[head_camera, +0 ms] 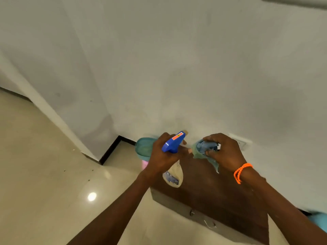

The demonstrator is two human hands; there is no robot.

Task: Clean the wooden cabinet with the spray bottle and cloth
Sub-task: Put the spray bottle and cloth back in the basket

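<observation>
The left hand (163,156) is wrapping around the neck of the spray bottle (174,157), fingers curled closed just under its blue trigger head (174,142). The bottle is hanging tilted from that grip, its pale body with a blue label pointing down and toward the person, above the near left part of the wooden cabinet (221,197). The nozzle is pointing away and to the right, toward the cloth (205,150).

The right hand (224,151) is bunching the cloth, which looks blue-green, with thumb and fingertips pinching its folds; a loose corner is hanging below the palm. An orange bracelet (241,172) is sitting on the right wrist. Both hands are hovering close together over the far end of the cabinet top, a dark brown surface standing against the white wall (177,68).

A metal knob (192,213) is showing on the cabinet's front. Behind the left hand, a teal lidded container (144,147) is standing on something pink (144,164), though blur makes it hard to tell what that is. The glossy tiled floor (44,165) is stretching away to the left.
</observation>
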